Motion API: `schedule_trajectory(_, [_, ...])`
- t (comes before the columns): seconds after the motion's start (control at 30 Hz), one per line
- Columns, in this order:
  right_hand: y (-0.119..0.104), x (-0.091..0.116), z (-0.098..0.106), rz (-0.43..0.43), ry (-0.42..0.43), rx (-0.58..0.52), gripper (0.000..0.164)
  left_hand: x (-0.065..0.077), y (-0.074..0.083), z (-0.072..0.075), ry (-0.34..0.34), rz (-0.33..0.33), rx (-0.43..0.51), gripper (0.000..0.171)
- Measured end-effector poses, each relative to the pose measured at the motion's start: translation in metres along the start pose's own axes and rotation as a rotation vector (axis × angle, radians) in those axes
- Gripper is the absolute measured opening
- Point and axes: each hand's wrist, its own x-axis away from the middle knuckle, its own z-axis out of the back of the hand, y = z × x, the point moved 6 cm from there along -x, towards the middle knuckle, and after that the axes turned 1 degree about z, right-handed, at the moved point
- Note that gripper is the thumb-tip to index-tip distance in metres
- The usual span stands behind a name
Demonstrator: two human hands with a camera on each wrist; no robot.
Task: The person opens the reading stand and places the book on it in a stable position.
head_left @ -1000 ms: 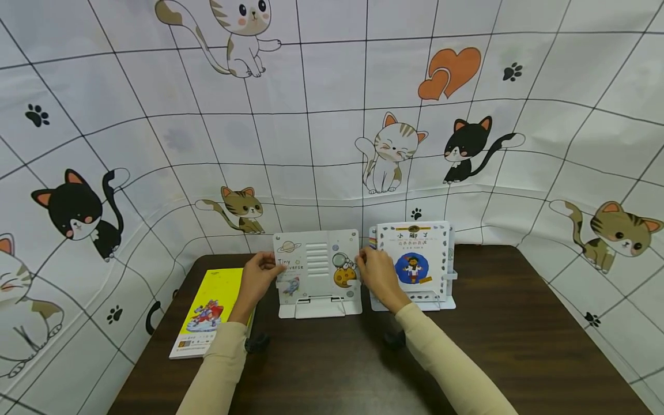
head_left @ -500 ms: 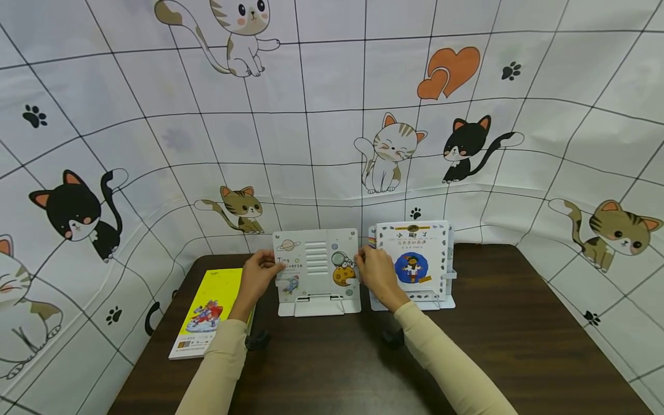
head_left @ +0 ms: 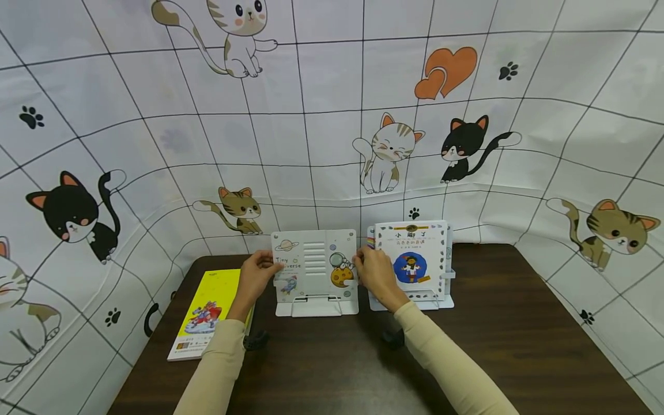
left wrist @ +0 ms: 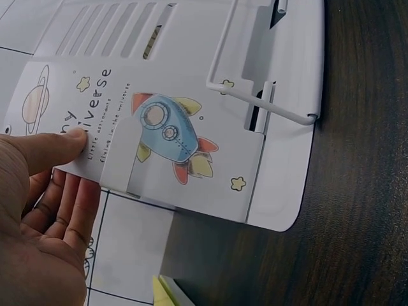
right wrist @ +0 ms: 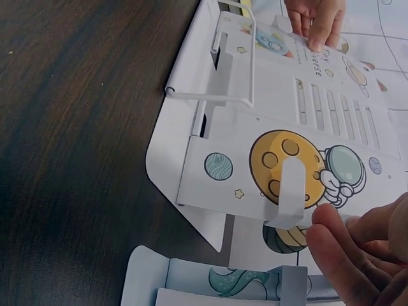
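A white book stand [head_left: 315, 271] with printed planets, a rocket and an astronaut stands upright at the middle of the table, no book on it. My left hand [head_left: 255, 279] pinches its left edge; in the left wrist view the thumb [left wrist: 57, 150] lies on the front, with fingers behind. My right hand [head_left: 381, 276] holds the stand's right edge, though its grip is partly hidden in the right wrist view. A wire holder [left wrist: 255, 102] crosses the stand's lower front. Close to my right hand, a second stand [head_left: 450, 288] bears a white book [head_left: 412, 253] with a blue circle.
A yellow-covered book [head_left: 210, 305] lies on the dark wooden table [head_left: 332, 369] left of the stand, near my left forearm. A cloth with cats and grid lines [head_left: 332, 144] hangs behind the table. Bare wood stretches in front and to the right.
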Motion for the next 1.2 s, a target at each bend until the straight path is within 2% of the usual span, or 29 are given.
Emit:
schedule_trajectory(0.73, [0.001,0.001,0.001,0.012,0.007,0.010,0.017,0.001,0.000,-0.004,0.004,0.010,0.016,0.037])
schedule_trajectory(0.87, [0.002,0.003,0.003,0.009,0.011,0.019,0.016,0.002,-0.002,-0.002,-0.005,0.003,-0.011,0.039])
schedule_trajectory(0.97, [0.001,0.007,0.006,0.024,0.051,0.062,0.014,0.008,-0.007,0.005,-0.005,-0.003,-0.053,0.039])
schedule_trajectory(1.1, [-0.011,0.018,0.010,0.076,0.083,0.079,0.010,0.020,-0.015,0.023,0.018,0.002,-0.077,0.033])
schedule_trajectory(1.2, [-0.023,0.028,0.006,0.116,0.019,0.011,0.008,0.029,-0.021,0.039,0.049,0.012,-0.075,0.031])
